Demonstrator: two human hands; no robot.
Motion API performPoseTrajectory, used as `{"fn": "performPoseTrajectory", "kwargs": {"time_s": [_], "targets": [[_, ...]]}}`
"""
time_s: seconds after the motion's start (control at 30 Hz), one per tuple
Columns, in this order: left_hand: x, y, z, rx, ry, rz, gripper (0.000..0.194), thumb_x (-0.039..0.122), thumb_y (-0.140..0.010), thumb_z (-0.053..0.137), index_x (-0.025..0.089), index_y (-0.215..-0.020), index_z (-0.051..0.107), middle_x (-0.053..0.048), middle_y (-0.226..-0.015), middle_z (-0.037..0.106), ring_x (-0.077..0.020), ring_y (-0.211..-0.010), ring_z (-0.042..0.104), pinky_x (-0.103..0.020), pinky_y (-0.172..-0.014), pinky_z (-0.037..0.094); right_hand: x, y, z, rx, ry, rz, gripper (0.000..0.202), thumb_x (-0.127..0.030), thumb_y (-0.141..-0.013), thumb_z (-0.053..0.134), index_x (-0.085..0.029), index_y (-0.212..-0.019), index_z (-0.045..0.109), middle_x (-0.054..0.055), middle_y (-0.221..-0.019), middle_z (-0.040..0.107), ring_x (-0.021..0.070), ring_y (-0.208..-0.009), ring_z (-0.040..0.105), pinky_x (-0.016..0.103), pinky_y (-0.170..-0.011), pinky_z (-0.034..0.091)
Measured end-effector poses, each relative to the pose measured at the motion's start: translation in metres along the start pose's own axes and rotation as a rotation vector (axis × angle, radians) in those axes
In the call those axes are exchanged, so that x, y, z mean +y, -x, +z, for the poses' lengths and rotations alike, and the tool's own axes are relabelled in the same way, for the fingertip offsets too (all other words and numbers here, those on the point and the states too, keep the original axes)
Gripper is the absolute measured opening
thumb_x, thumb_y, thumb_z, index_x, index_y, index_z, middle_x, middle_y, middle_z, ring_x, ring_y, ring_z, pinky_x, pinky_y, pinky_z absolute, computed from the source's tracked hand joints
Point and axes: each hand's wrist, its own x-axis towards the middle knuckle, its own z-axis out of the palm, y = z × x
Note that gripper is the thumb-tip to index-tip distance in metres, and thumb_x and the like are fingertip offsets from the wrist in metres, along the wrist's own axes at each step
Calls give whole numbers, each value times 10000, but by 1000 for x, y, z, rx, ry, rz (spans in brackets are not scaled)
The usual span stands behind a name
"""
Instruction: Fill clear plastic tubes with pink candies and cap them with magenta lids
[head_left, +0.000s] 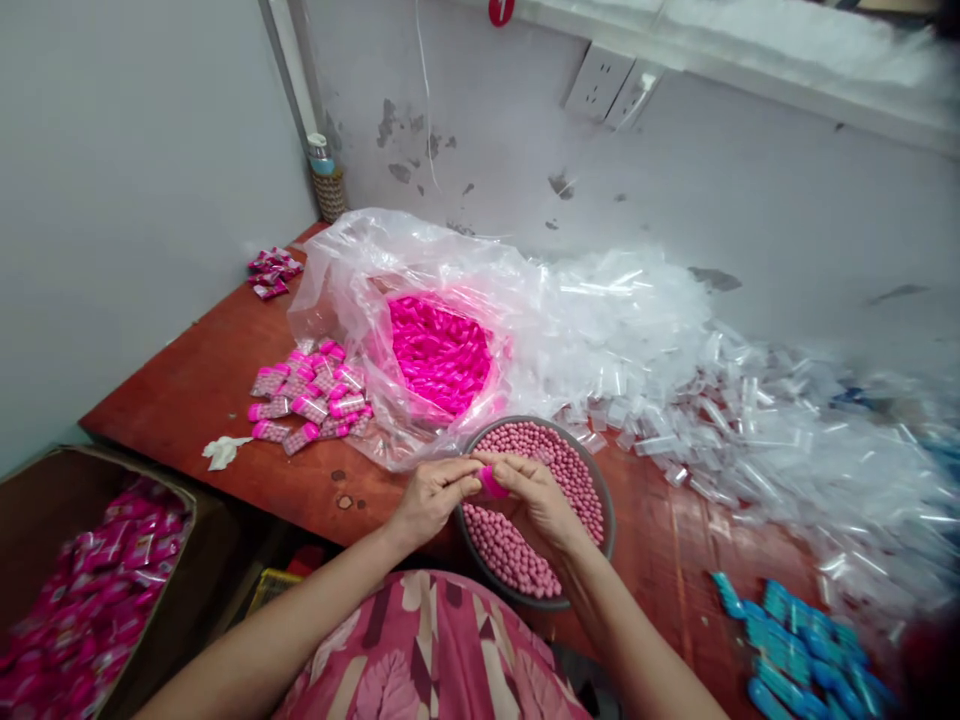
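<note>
While our left hand [431,498] and right hand [534,500] pinch a pink cap [492,482] above a bowl [609,518] of pink beads [504,555], we judge it light, slippery and fairly stiff, best gripped by its sides.

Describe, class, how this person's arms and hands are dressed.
The left hand and right hand wear no gloves, and no watch or bracelet shows. Both forearms are bare, with no sleeves in view. The garment is pink and maroon, with beige shapes and leaf prints.
</note>
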Motion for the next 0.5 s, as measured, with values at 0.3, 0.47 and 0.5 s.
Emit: {"fn": "performPoseTrajectory", "kwargs": {"time_s": [0.3,0.47,0.5], "targets": [[-48,4,-36,55,-93,-228,289,312,-748,513,163,-971,622,-60,-1003,637,-201,-933,573,-339,-858,427,55,-40,8,192,65,-19,347,-380,-754,517,-180,-1036,547,49,-912,616,143,-749,587,308,-680,473],[-62,-12,-115,569,-171,-380,437,382,-702,563,142,-1067,561,-52,-1049,615,-235,-972,549,-389,-872,422,56,-36,-33,391,718,-315,316,-348,-782,481,-197,-1058,514,56,-990,580,154,-880,538,309,-783,426],[-62,-18,-131,664,-196,-339,439,379,-714,554,159,-1093,542,-33,-1081,597,-231,-994,536,-392,-890,409,54,-32,-49,473,874,-360,292,-334,-791,468,-186,-1038,519,62,-968,581,159,-863,538,316,-775,425]]}}
